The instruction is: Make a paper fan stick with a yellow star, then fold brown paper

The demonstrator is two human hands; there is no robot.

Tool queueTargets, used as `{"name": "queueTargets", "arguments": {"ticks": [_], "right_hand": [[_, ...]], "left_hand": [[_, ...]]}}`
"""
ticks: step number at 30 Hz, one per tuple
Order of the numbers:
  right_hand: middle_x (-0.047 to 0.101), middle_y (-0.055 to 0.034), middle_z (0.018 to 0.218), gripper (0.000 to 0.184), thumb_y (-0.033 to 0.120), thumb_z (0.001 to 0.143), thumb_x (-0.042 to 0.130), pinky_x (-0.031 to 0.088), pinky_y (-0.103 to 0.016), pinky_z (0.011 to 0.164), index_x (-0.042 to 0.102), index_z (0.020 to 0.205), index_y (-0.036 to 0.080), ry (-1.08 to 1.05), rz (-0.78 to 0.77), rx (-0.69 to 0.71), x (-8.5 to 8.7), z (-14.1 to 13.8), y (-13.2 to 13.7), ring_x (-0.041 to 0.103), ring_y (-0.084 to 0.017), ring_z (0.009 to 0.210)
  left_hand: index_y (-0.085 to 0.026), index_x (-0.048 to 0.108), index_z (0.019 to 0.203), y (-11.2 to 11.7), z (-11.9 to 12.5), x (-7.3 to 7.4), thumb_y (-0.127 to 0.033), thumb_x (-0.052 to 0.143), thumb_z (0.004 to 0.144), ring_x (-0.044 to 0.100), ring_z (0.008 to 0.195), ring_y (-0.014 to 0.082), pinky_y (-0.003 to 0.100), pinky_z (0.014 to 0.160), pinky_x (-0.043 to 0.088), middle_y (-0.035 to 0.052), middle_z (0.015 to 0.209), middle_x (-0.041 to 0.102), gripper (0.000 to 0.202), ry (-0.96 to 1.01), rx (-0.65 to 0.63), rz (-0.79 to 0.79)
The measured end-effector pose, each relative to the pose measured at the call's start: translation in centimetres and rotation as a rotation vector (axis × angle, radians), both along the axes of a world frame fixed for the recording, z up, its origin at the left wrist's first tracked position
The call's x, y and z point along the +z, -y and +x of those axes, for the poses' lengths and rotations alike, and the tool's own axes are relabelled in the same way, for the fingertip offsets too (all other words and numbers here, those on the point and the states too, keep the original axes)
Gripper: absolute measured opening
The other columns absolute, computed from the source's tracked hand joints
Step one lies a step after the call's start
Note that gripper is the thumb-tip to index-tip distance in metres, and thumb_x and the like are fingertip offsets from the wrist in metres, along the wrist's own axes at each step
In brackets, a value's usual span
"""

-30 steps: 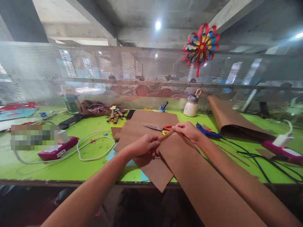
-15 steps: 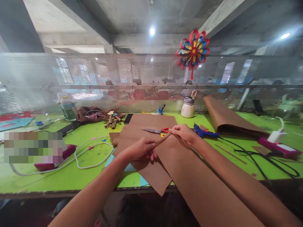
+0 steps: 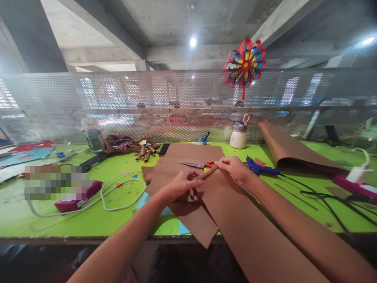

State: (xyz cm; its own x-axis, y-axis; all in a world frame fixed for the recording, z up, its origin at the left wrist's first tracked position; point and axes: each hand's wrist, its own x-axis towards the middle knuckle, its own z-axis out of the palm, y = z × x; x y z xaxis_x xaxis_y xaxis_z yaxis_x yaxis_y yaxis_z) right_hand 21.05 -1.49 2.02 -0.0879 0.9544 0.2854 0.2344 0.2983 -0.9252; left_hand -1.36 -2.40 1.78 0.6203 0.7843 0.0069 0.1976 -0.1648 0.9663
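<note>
A long sheet of brown paper (image 3: pixel 250 220) runs from the table over its front edge toward me, and its far end is folded into a narrow strip. My left hand (image 3: pixel 184 184) is closed on the left end of that fold. At the other end, my right hand (image 3: pixel 234 168) pinches the fold between thumb and fingers. More brown kraft paper (image 3: pixel 191 153) lies flat beneath. Scissors (image 3: pixel 196 165) with red and yellow handles rest on it, just beyond my hands. Right of my right hand lies a blue glue gun (image 3: pixel 260 167).
A cream bottle (image 3: pixel 238 135) and a small blue pot (image 3: pixel 203 140) stand at the back. Rolled brown paper (image 3: pixel 297 153) lies right. Purple power strips (image 3: pixel 78 198) sit at both sides, with a white cable (image 3: pixel 107 206) at left. Small paper rolls (image 3: pixel 144 152) lie back left.
The whole view has shifted slightly, so things appear further right. My left fingers have moved a little along the folded edge; my right hand keeps its pinch.
</note>
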Motion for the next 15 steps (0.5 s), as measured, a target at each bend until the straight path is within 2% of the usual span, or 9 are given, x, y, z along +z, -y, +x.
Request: {"name": "queueTargets", "arguments": {"ticks": [3,5,8,10,13,15], "right_hand": [[0.050,0.0032,0.053,0.035,0.049,0.065,0.068,0.029,-0.023,0.050,0.061,0.061,0.015,-0.050,-0.010,0.020,0.1,-0.3,0.4,0.041,-0.009,0.051],[0.055,0.0018,0.056,0.033,0.047,0.065,0.069,0.033,-0.023,0.051,0.063,0.066,0.015,-0.142,-0.081,0.082,0.4,-0.4,0.7,0.046,-0.010,0.052],[0.064,-0.0031,0.068,0.036,0.051,0.070,0.063,0.043,-0.028,0.058,0.065,0.077,0.016,-0.319,-0.211,0.250,1.0,-0.2,1.1,0.056,-0.015,0.059],[0.067,-0.0055,0.076,0.038,0.053,0.073,0.059,0.046,-0.032,0.064,0.066,0.083,0.017,-0.374,-0.237,0.333,1.2,0.0,1.1,0.061,-0.018,0.066],[0.069,-0.0048,0.085,0.038,0.045,0.066,0.068,0.047,-0.032,0.069,0.065,0.095,0.021,-0.347,-0.245,0.393,1.1,-0.1,0.8,0.063,-0.019,0.072],[0.069,-0.0051,0.092,0.046,0.041,0.060,0.072,0.047,-0.033,0.072,0.064,0.102,0.024,-0.300,-0.278,0.494,0.9,-0.5,0.8,0.063,-0.021,0.080]], "left_hand": [[-0.012,0.056,0.084,-0.1,0.3,0.0,-0.039,0.061,0.074,0.047,0.041,0.0072,0.019,0.041,0.036,-0.0025,0.055,0.055,0.029,-0.060,0.062,0.101],[-0.012,0.057,0.080,-0.2,0.3,-0.2,-0.041,0.061,0.075,0.046,0.040,0.0069,0.018,0.040,0.034,-0.0031,0.052,0.053,0.030,-0.032,0.076,0.098],[-0.012,0.057,0.089,-0.2,0.1,-0.3,-0.044,0.058,0.078,0.051,0.044,0.0084,0.019,0.042,0.036,-0.0010,0.058,0.057,0.033,0.102,0.023,-0.051],[-0.013,0.057,0.093,0.0,0.1,-0.3,-0.045,0.056,0.080,0.055,0.049,0.0099,0.020,0.045,0.039,0.0012,0.063,0.059,0.034,0.214,-0.055,-0.165],[-0.011,0.057,0.092,0.3,0.1,-0.2,-0.043,0.055,0.082,0.058,0.054,0.0121,0.022,0.049,0.042,0.0043,0.066,0.060,0.033,0.321,-0.165,-0.269],[-0.012,0.057,0.093,0.3,0.2,-0.3,-0.040,0.056,0.081,0.058,0.055,0.0121,0.022,0.051,0.042,0.0047,0.069,0.060,0.031,0.342,-0.221,-0.328]]}}
